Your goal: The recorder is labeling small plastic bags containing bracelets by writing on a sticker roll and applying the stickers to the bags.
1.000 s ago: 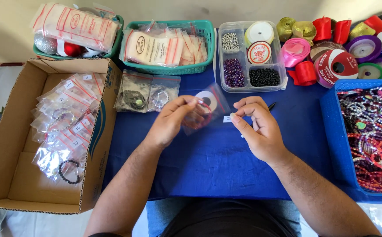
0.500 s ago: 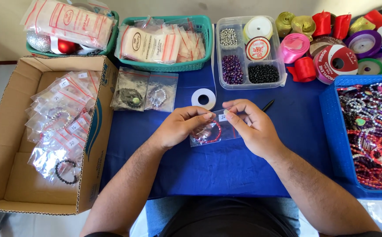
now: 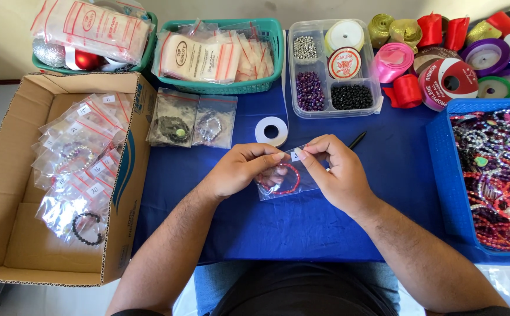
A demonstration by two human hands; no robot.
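A small clear plastic bag (image 3: pixel 287 180) with a red bead bracelet inside is held low over the blue tablecloth (image 3: pixel 278 222). My left hand (image 3: pixel 240 169) pinches its upper left edge. My right hand (image 3: pixel 337 172) pinches the top right corner, where a small white label sits. A white tape roll (image 3: pixel 271 131) lies just beyond the bag, and a black pen (image 3: pixel 357 140) pokes out behind my right hand.
A cardboard box (image 3: pixel 9 234) of labelled bagged bracelets stands at left. Two bagged bracelets (image 3: pixel 193 120) lie beside it. Green baskets (image 3: pixel 226 88) of empty bags, a clear bead tray (image 3: pixel 334 108), ribbon rolls (image 3: pixel 448 82) and a blue tray (image 3: pixel 442 169) of loose bracelets ring the far and right sides.
The bag came down from a raised position toward the tablecloth, uncovering the tape roll. My right hand brought the small white label onto the bag's top corner and now presses there.
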